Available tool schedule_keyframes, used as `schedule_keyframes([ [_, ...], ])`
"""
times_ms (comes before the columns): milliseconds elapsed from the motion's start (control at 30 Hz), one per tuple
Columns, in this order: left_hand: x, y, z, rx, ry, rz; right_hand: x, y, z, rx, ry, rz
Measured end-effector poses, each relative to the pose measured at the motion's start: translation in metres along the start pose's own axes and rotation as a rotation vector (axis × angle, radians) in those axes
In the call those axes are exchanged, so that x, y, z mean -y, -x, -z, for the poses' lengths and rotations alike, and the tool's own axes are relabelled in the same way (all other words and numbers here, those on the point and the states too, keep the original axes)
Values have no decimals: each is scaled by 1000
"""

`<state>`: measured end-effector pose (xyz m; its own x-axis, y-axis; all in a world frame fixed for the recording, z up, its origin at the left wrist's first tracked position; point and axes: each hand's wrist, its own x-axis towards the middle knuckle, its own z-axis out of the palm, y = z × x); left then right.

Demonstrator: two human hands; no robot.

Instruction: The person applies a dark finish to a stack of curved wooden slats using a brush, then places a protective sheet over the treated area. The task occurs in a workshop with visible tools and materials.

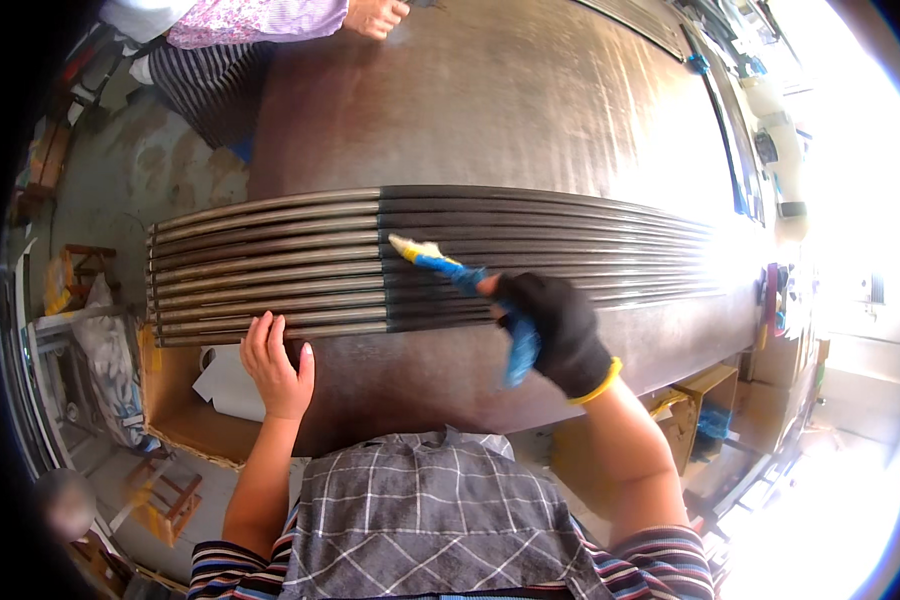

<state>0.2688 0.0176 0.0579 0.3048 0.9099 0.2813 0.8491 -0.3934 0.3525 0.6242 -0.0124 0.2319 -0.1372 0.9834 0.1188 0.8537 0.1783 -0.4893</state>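
A row of several long, thin metal rods (270, 272) lies side by side across the table. Their left stretch is bare and shiny, while past a straight line they turn dark. My left hand (278, 368) is bare, its outstretched fingertips resting on the nearest rods close to their left end. In a black glove with a yellow cuff, my right hand (558, 330) grips a brush (438, 262) with a blue-wrapped handle and a pale tip. That tip is over the dark part of the rods, just right of the line; whether it touches them I cannot tell.
The brown table (420, 130) stretches far beyond the rods. Across it, a person's hand (375, 16) reaches in at the upper left. An open cardboard box (185, 430) stands below the table's left end, near a wooden stool (165, 500). Bright glare covers the right side.
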Motion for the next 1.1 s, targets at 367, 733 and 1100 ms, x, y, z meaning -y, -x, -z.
schedule_keyframes([
  [367,-5,-3,9,18,54,20,13,-17,-21,-123,-56,12],
  [733,-11,-8,15,38,55,33,27,-44,-28,-27,278,-81],
  [1100,-12,-8,12,13,75,31,31,-70,-30,159,467,-22],
])
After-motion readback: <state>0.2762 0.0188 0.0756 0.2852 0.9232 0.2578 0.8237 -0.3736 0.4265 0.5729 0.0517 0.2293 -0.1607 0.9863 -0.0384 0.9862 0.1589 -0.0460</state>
